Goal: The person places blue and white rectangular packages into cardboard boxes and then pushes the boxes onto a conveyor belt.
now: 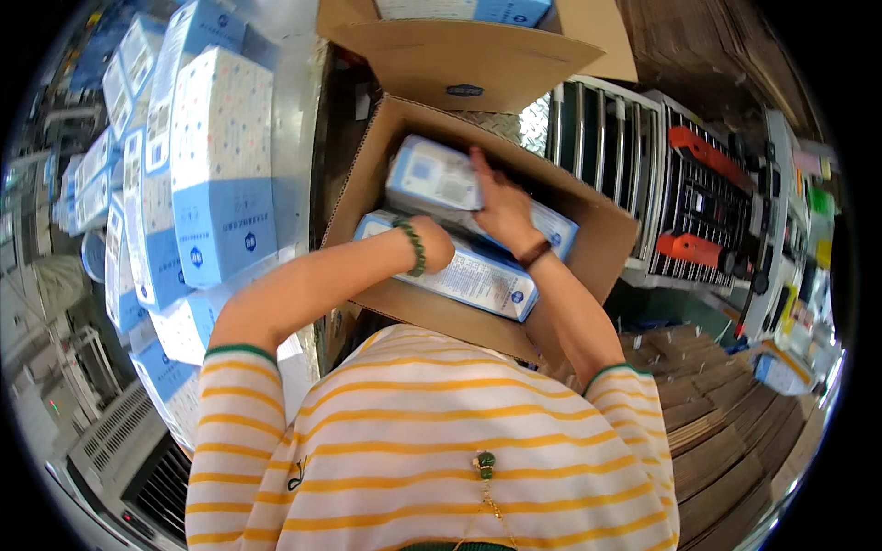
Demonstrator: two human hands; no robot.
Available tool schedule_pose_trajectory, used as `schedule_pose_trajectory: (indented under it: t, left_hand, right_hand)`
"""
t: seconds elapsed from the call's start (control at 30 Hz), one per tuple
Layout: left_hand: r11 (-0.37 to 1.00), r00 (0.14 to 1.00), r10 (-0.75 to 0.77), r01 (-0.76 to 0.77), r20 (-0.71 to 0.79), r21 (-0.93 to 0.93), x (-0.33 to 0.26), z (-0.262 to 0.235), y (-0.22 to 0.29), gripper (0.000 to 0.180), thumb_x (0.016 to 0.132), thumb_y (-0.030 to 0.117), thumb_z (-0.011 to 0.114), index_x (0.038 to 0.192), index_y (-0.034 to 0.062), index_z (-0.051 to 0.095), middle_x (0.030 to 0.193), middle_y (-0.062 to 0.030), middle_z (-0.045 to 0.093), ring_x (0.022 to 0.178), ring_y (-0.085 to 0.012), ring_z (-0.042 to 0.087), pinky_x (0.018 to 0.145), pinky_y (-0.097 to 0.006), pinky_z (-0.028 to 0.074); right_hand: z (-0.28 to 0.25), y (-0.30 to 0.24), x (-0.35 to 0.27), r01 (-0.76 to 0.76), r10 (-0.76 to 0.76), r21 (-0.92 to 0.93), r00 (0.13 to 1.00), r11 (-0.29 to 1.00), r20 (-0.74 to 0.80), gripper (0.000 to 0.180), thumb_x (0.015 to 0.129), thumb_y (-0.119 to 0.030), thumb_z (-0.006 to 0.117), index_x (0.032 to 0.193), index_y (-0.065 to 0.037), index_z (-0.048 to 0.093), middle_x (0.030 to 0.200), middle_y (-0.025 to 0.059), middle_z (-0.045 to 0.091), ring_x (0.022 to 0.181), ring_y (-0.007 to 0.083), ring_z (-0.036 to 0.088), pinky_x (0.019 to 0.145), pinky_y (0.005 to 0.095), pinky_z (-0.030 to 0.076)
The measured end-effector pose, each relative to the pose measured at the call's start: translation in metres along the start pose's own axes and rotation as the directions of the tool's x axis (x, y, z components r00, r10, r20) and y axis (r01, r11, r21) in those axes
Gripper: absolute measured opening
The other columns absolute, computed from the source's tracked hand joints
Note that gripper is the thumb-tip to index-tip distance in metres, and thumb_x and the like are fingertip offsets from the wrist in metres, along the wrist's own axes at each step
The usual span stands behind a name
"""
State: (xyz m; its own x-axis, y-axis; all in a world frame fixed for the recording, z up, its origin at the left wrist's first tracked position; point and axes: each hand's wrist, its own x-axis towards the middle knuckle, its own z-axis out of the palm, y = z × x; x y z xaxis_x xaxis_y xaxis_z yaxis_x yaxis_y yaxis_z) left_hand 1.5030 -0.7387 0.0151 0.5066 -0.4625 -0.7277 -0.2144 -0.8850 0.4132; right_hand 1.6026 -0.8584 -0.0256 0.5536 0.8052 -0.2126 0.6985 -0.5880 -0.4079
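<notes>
In front of me stands an open cardboard carton (574,188) holding several white-and-blue boxes. One box lies lengthwise on my side (491,286); another shows at the far right (554,230). A raised box (432,174) sits at the carton's left, its printed end facing up. My right hand (503,207) lies against that raised box's right side, fingers stretched out, index finger at its top edge. My left hand (430,244) is bent down over the near box, by the gap below the raised one. Its fingers are hidden, so its grip does not show.
White-and-blue boxes (223,170) crowd a metal table (299,110) on the left. Beyond the carton's upright flap (469,69) is another open carton (579,18). Right of it runs a roller conveyor (602,129) with red-orange parts (707,156). Flattened cardboard (717,413) is stacked at the lower right.
</notes>
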Motion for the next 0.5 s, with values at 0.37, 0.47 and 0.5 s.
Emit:
schedule_pose_trajectory:
  t: [0.37, 0.47, 0.5]
  left_hand:
    - [0.89, 0.898, -0.379, 0.286, -0.225, -0.356, 0.106, 0.034, -0.077, 0.063, 0.069, 0.049, 0.06, 0.111, 0.0022, 0.057, 0.116, -0.0159, 0.056, 0.109, -0.0272, 0.052, 0.093, -0.041, 0.035]
    - [0.865, 0.879, -0.416, 0.304, -0.232, -0.4, 0.1, 0.042, -0.042, 0.073, 0.067, 0.055, 0.061, 0.116, 0.0023, 0.054, 0.12, -0.0154, 0.054, 0.111, -0.0266, 0.05, 0.094, -0.042, 0.034]
    - [0.874, 0.915, -0.401, 0.366, -0.051, -0.321, 0.095, 0.032, -0.034, 0.096, 0.063, 0.069, 0.057, 0.134, 0.0085, 0.037, 0.137, -0.0097, 0.039, 0.124, -0.0259, 0.038, 0.1, -0.04, 0.028]
  right_hand:
    - [-0.015, 0.008, -0.006, 0.115, -0.218, -0.317, 0.926, 0.941, -0.31, 0.091, 0.055, -0.001, 0.069, 0.137, -0.015, 0.033, 0.096, 0.013, 0.05, 0.09, 0.0322, 0.05, 0.075, 0.0422, 0.038]
    - [0.056, 0.033, 0.026, -0.005, -0.018, -0.175, 0.991, 0.985, -0.131, 0.084, 0.059, -0.002, 0.065, 0.135, -0.02, 0.035, 0.112, 0.0185, 0.049, 0.103, 0.0357, 0.047, 0.088, 0.0446, 0.037]
    - [0.075, 0.034, 0.041, 0.084, -0.109, -0.168, 0.984, 0.982, -0.143, 0.081, 0.061, -0.006, 0.065, 0.135, -0.018, 0.035, 0.114, 0.0193, 0.048, 0.105, 0.036, 0.046, 0.089, 0.0443, 0.036]
